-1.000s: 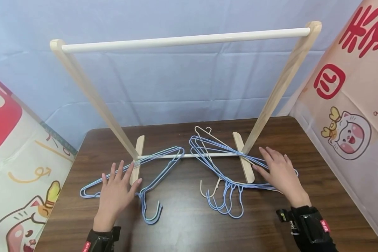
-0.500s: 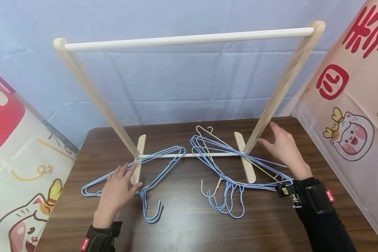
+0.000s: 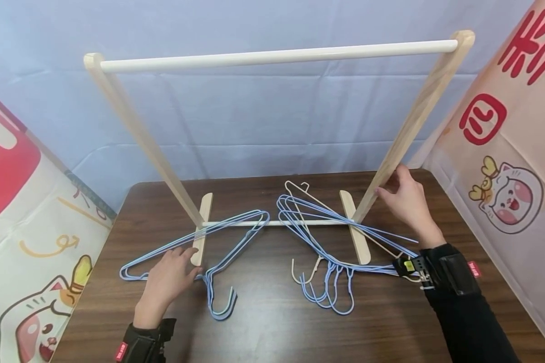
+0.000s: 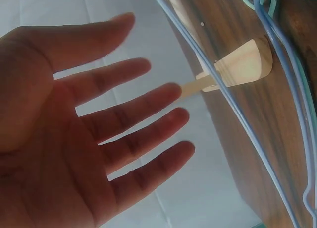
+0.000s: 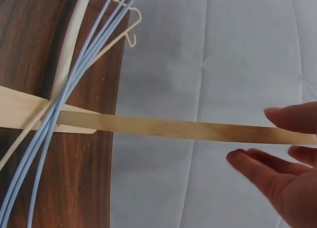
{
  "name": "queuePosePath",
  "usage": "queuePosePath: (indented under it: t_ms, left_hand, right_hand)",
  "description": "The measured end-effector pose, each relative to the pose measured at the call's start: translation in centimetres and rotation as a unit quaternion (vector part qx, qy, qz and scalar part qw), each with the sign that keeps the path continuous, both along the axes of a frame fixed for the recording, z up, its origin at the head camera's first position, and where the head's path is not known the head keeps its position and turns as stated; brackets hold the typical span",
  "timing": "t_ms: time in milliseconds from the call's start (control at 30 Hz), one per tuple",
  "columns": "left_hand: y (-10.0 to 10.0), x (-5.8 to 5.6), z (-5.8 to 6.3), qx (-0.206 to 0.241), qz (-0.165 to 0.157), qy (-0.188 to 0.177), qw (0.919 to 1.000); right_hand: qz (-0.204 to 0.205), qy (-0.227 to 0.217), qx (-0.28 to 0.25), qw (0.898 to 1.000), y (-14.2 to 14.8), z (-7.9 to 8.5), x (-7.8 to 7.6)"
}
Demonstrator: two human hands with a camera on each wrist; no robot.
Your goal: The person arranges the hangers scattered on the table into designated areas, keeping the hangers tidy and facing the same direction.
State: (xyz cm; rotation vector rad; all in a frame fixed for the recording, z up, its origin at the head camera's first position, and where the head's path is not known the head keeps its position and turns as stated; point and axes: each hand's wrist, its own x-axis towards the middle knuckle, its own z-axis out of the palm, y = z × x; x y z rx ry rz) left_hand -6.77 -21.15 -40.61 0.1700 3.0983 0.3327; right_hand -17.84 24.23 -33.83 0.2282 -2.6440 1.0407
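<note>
My right hand [image 3: 406,199] is at the right upright [image 3: 411,118] of a wooden rack, thumb on one side and fingers on the other. In the right wrist view a gap shows between the fingers [image 5: 262,171] and that upright. Beside the left foot of the rack, my left hand [image 3: 170,275] hovers with spread fingers, near a bunch of blue hangers [image 3: 227,259]; whether it touches them cannot be told. The left wrist view shows its palm [image 4: 54,163] holding nothing. Several blue hangers [image 3: 318,247] and cream ones [image 3: 296,278] lie across the right foot [image 3: 360,247].
The white top bar [image 3: 277,58] spans both uprights high above the dark wooden table [image 3: 268,333]. A thin white lower rod [image 3: 272,223] joins the feet. Pale blue cloth [image 3: 254,116] hangs behind, and printed cloths stand on both sides.
My right hand has moved from above the right hangers, away from me, to the right upright. The left hand's fingers have dipped down. The hangers have stayed put.
</note>
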Motion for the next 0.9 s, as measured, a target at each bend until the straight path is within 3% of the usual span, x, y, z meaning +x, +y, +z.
queuePosePath:
  t_ms: [367,900]
  left_hand:
    - [-0.4,-0.6,-1.8,0.019,-0.01,-0.071,0.9973]
    - [0.1,-1.0,-4.5,0.01,-0.027,-0.066,0.9974]
  right_hand:
    - [-0.013,0.014,-0.027,0.999,-0.5,-0.2,-0.6]
    - [-0.019,0.016,-0.04,0.999,-0.7,-0.4,-0.7]
